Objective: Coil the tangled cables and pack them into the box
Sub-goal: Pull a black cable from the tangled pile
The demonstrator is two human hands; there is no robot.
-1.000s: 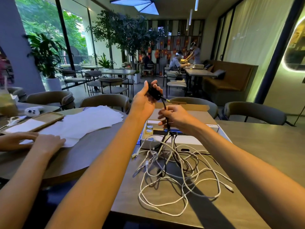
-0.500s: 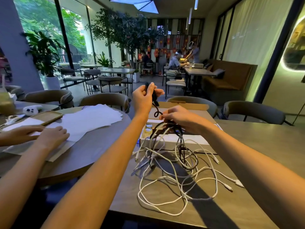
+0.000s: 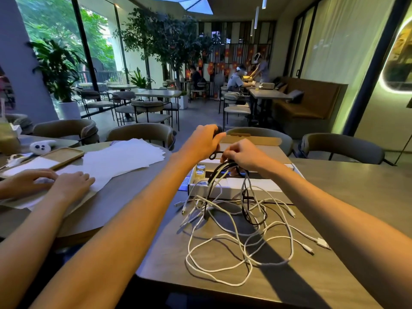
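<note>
White cables (image 3: 239,236) lie tangled on the grey table (image 3: 338,197), just in front of the open box (image 3: 219,194); black cable (image 3: 244,204) threads through them and rises over the box; left hand (image 3: 204,142) clenched round the black cable's dark end, held above the box; right hand (image 3: 244,153) just beside it, fingers pinching black and white strands; another person's hands (image 3: 66,182) rest on white papers (image 3: 124,159) at the neighbouring table.

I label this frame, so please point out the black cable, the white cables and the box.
black cable (image 3: 210,180): head view, left strand
white cables (image 3: 234,285): head view, nearest loop
box (image 3: 256,141): head view, lid flap
</note>
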